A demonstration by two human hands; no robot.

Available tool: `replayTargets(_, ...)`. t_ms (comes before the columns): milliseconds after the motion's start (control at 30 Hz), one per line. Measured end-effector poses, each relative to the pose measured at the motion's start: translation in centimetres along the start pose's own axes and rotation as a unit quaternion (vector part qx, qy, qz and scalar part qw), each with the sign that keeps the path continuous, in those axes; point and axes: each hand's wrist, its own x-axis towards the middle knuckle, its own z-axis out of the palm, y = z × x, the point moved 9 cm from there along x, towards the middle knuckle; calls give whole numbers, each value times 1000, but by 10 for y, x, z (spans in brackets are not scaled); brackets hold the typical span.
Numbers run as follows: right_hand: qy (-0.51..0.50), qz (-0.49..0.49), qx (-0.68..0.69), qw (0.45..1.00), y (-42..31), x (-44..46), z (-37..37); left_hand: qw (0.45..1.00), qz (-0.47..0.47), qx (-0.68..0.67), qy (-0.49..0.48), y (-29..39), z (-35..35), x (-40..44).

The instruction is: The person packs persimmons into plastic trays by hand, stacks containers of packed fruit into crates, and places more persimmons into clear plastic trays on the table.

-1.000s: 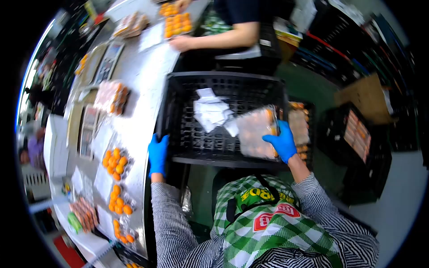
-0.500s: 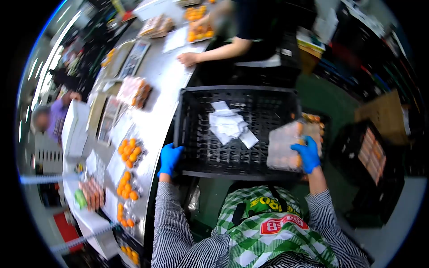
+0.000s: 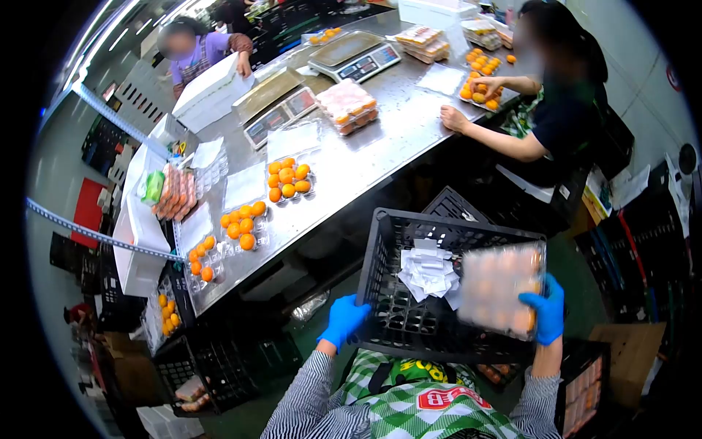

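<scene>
A black plastic crate (image 3: 409,340) hangs in front of me, slightly tilted, with a loose pile of white paper slips (image 3: 426,272) inside. My left hand (image 3: 346,320), in a blue glove, is closed on the crate's near left corner. At the crate's right end, my right hand (image 3: 547,307), also gloved in blue, grips the edge of a clear plastic fruit pack (image 3: 497,287). Orange fruit shows faintly through its pale top. The pack lies over the crate's right part; whether it touches the crate floor, I cannot tell.
A steel table (image 3: 351,168) runs diagonally ahead, bearing open trays of orange fruit (image 3: 289,179), stacked packs (image 3: 347,106) and scales (image 3: 358,58). A seated co-worker (image 3: 563,95) handles fruit at right. Another person (image 3: 201,51) stands behind a white foam box (image 3: 212,91). Packs (image 3: 583,395) fill a crate lower right.
My view has swung left, so more of the table shows. The crate and both hands appear further right and lower. The held pack sits further over the crate than before.
</scene>
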Motion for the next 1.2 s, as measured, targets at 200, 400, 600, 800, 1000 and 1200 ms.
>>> replayTargets(200,-100,-24,279,955,-45,94,146,999,15,-27,25,-4,7,-5)
replayTargets(400,31,14,426,904,30,236,298,998,66,-22,7,-10,8,3)
replayTargets(600,177,-6,426,887,89,259,369,993,112,-17,-22,-10,13,8)
replayTargets(800,102,-12,392,914,87,236,387,989,99,-21,-110,-9,12,12)
replayTargets(1000,131,-22,376,917,93,246,380,982,111,-33,-151,-6,16,17)
replayTargets(1200,126,57,385,912,141,245,416,979,115,-8,-171,-3,17,21)
